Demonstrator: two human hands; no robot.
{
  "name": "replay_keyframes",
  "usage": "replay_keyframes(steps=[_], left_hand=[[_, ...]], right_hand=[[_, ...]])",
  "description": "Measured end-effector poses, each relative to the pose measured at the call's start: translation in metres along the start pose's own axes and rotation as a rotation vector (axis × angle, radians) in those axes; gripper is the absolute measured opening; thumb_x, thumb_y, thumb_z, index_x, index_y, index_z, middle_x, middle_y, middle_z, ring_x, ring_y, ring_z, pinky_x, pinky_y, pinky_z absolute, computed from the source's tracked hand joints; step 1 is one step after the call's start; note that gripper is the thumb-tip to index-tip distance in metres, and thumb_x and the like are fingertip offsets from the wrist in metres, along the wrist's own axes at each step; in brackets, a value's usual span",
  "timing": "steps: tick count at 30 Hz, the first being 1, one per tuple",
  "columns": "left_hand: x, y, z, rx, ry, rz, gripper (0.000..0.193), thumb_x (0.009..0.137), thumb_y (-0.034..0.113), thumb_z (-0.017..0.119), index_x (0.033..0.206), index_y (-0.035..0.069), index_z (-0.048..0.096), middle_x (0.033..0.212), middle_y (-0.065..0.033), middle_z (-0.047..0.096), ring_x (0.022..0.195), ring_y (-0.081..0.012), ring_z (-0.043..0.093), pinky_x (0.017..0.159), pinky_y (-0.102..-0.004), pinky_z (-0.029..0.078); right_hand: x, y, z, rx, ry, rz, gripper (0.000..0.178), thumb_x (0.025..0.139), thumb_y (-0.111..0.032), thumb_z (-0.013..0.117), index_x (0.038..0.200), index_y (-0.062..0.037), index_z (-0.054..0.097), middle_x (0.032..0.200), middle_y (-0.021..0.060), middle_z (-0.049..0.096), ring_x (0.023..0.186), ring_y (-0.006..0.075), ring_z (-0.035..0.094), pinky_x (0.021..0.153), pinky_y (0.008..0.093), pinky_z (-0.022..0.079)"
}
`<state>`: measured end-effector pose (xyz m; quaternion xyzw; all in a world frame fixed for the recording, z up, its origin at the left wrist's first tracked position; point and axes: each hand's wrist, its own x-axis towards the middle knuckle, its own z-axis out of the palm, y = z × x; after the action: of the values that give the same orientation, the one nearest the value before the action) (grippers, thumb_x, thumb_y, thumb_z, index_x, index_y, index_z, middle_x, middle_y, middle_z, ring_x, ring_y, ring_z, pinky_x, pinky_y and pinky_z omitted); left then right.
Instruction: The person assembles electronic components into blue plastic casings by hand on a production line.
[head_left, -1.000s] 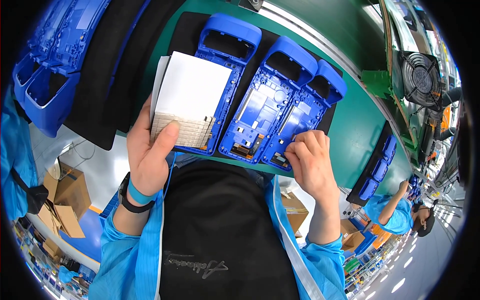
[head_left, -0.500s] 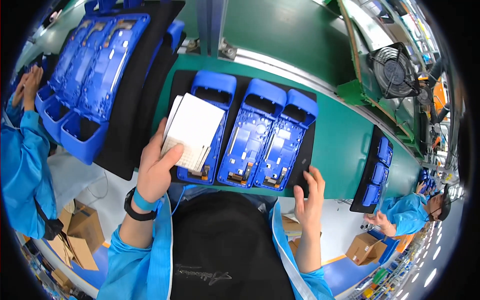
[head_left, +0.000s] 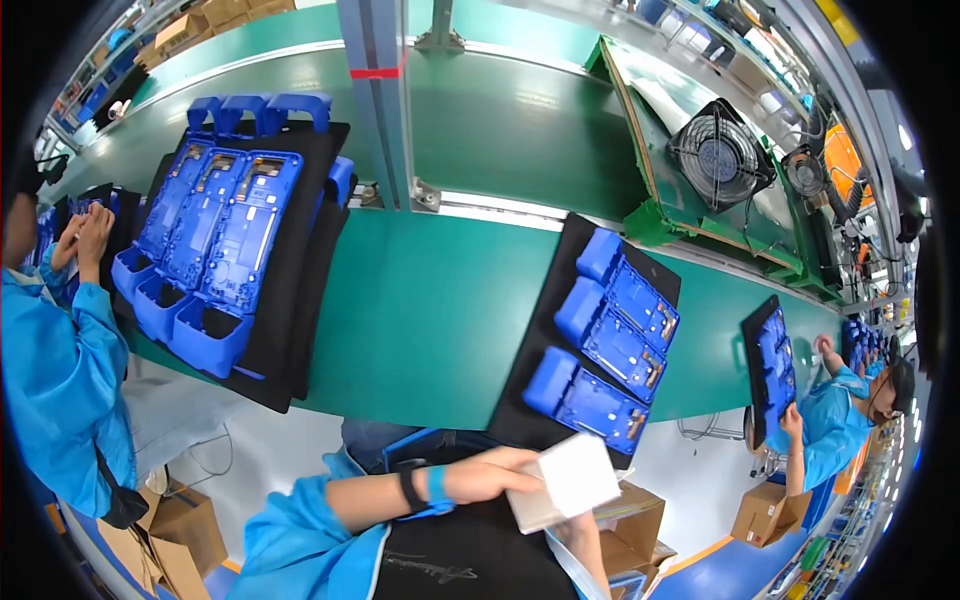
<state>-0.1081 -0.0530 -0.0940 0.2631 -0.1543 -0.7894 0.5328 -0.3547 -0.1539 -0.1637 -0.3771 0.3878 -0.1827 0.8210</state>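
A stack of white sheets (head_left: 575,482) is pinched in my left hand (head_left: 492,476), fingers closed on its left edge, just off the table's near edge. My right hand (head_left: 584,528) is close below and behind the stack; its fingers are hidden, so I cannot tell whether it grips the sheets. Beyond the stack, a black mat (head_left: 530,390) lies slantwise on the green table, its near corner partly behind the sheets. It bears three blue plastic housings (head_left: 598,402), open side up, with small boards and ribbon cables inside.
To the left, stacked black mats (head_left: 310,300) carry more blue housings (head_left: 240,240). A metal post (head_left: 378,110) rises behind the green table (head_left: 420,300). A fan (head_left: 720,155) stands at the back right. Co-workers sit on both sides; the right one holds a loaded mat (head_left: 765,365).
The mat with three housings has shifted right and turned. My left hand has carried the white sheets right and toward me; my right hand has come from the mat's edge to behind them.
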Motion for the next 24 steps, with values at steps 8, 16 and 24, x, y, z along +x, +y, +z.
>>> replay_keyframes(steps=[8,16,24], left_hand=[[-0.028,0.086,0.066,0.638,-0.123,0.203,0.035,0.098,0.025,0.062,0.117,-0.003,0.054,0.095,-0.0124,0.062,0.087,-0.0174,0.059,0.074,-0.0334,0.049],[-0.200,0.096,0.034,0.437,0.991,1.196,0.062,0.090,0.022,0.067,0.139,-0.006,0.045,0.128,-0.0136,0.060,0.118,-0.0232,0.058,0.102,-0.0356,0.044],[-0.337,0.104,-0.044,0.420,1.395,1.720,0.046,0.096,0.017,0.050,0.136,-0.006,0.046,0.130,-0.0143,0.059,0.122,-0.0256,0.057,0.106,-0.0383,0.041]], right_hand=[[0.064,-0.020,-0.109,0.536,0.201,0.061,0.059,0.098,-0.050,0.056,0.135,-0.0037,0.054,0.128,0.0117,0.063,0.109,0.0294,0.063,0.097,0.0443,0.051],[0.061,-0.118,-0.168,0.403,0.817,-0.414,0.053,0.097,-0.042,0.061,0.130,0.0001,0.058,0.128,0.0137,0.062,0.113,0.0278,0.061,0.099,0.0428,0.049],[0.145,-0.298,0.040,-0.296,1.200,-0.769,0.047,0.097,-0.030,0.060,0.128,0.0056,0.054,0.125,0.0194,0.059,0.108,0.0316,0.057,0.095,0.0472,0.047]])
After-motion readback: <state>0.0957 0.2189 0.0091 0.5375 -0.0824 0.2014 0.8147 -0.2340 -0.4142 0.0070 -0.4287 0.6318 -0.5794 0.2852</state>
